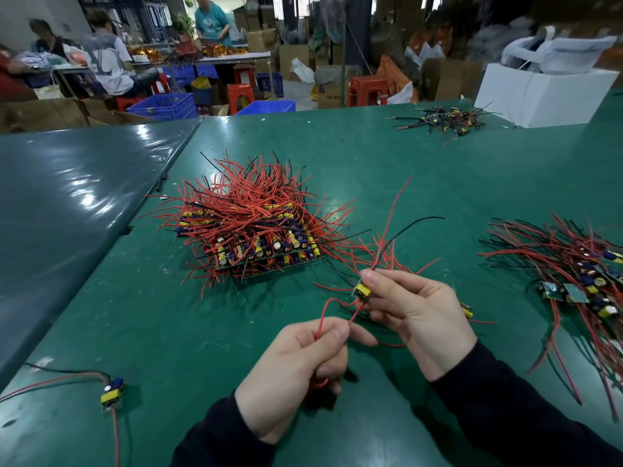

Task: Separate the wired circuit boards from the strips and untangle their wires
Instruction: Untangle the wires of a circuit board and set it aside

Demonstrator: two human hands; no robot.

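Both hands on one wired board, near side of the big stack (256, 237).
R hand (421, 311) pinches board (363, 291) at fingertips; L hand (296, 362), nearer still, pinches its red wire (324, 315) just below-left.

I log one small wired circuit board (362, 291), yellow component uppermost, held above the table with red and black wires (391, 230) rising from it and a red lead (325, 310) looping down to the near left. Far left of it: a stack of board strips (266, 251), unseparated, under a dense tangle of red wires.
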